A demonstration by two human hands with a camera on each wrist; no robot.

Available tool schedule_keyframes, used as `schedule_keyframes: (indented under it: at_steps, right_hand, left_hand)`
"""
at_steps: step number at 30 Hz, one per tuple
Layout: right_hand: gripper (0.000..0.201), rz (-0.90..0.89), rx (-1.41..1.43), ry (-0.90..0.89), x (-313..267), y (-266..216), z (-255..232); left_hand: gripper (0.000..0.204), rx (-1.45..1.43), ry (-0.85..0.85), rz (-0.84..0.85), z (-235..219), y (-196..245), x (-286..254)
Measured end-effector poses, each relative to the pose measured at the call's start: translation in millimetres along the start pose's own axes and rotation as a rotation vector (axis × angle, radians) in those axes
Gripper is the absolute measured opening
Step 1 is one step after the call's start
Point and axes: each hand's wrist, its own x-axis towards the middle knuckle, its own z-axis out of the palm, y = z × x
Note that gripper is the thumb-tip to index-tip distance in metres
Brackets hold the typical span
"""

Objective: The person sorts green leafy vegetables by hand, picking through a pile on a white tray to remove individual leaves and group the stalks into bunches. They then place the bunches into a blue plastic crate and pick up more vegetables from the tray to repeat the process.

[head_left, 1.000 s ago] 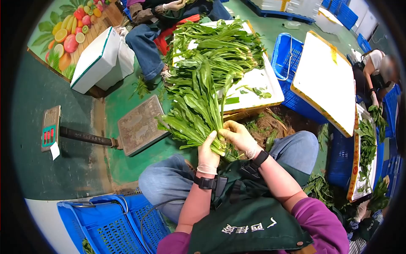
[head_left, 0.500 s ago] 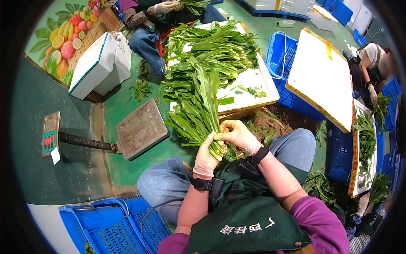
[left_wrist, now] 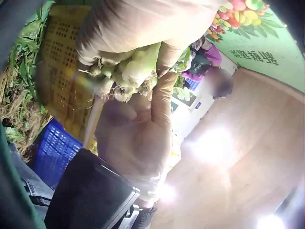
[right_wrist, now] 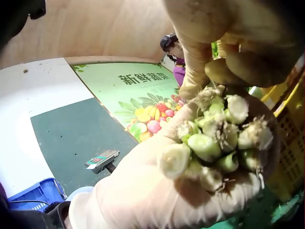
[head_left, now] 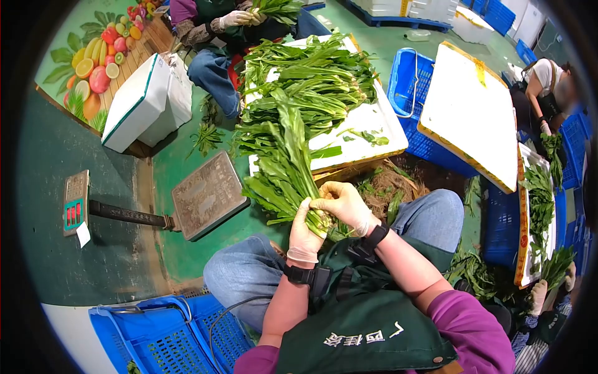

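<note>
A bunch of long-leaved greens [head_left: 283,165] slants up and left in front of the lap, its pale stem ends towards the body. The left hand [head_left: 305,234], in a thin pale glove, grips it low around the stems. Right beside it, the gloved right hand [head_left: 346,206] pinches at the stem bases with curled fingers. Trimmed stem ends with short root bits [right_wrist: 207,143] face the right wrist camera, packed in the left palm. In the left wrist view, the right hand [left_wrist: 147,24] covers the top of the stems [left_wrist: 136,76].
More greens [head_left: 311,81] lie piled on a white foam board [head_left: 367,140] ahead. A platform scale [head_left: 210,193] stands left, a heap of root trimmings [head_left: 386,196] by the right knee. Blue crates [head_left: 162,336] and a foam lid [head_left: 473,112] flank the seat. Other people work nearby.
Both hands and the bunch have shifted slightly left and down in the head view. The right fingers have curled in closer at the stem bases. The view itself has moved slightly.
</note>
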Motion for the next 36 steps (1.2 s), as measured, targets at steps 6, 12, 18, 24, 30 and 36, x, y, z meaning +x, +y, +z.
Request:
schedule_keyframes:
  at_steps: [6,12,18,24,30,36]
  right_hand:
    - [0.021,-0.011,0.426,0.008,-5,17,4]
    - [0.013,0.008,0.477,-0.095,-16,29,2]
    - [0.055,0.156,-0.778,-0.049,-47,68,-25]
    - [0.047,-0.049,-0.002,-0.025,-3,29,-20]
    - [0.032,0.149,0.404,-0.091,-4,48,-21]
    - [0.037,-0.079,-0.058,-0.020,-8,62,-13]
  left_hand:
    - [0.026,-0.024,0.033,0.041,-13,6,7]
    - [0.037,0.343,0.158,0.522,7,2,-2]
    - [0.026,0.390,0.211,0.523,2,26,-1]
    - [0.033,0.502,0.089,0.414,3,-13,4]
    - [0.018,0.376,0.324,0.390,-18,-2,10]
    - [0.034,0.574,0.059,0.392,0,-10,4]
